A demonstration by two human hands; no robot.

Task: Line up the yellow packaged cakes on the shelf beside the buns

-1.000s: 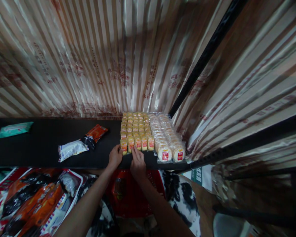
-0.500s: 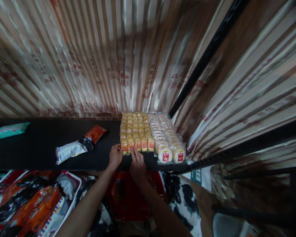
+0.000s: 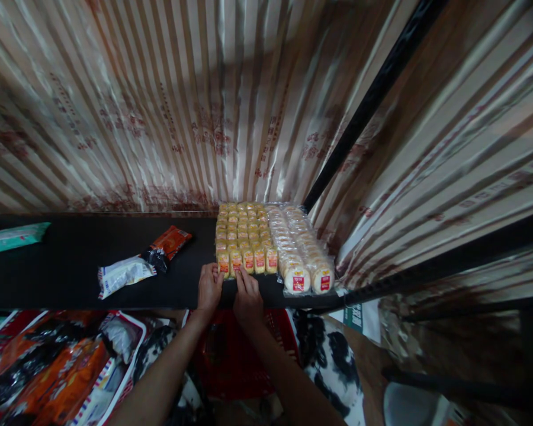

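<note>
Small yellow wrapped cakes (image 3: 247, 259) stand in several tight rows on a black shelf (image 3: 71, 236), the front ones showing red labels. My left hand (image 3: 209, 290) is at the front left corner of this block, its fingers bent together against the edge of the leftmost cake. To its right, my right hand (image 3: 249, 300) rests its outstretched fingertips on the lower front of the second cake. Its palm is turned down toward the shelf edge. Right of the yellow block lie two columns of round white crackers (image 3: 298, 281) in clear wrap, touched by neither hand.
On the shelf's left lie an orange and black packet (image 3: 171, 241), a white packet (image 3: 127, 275) and a green packet (image 3: 15, 236). Below are a red basket (image 3: 288, 337) and a basket of packets (image 3: 137, 331). A black post (image 3: 359, 130) slants past striped sheeting (image 3: 182, 106).
My left hand has shifted very slightly down and right, still at the leftmost cake. My right hand stays in place. The view has moved a little; the cakes keep their rows.
</note>
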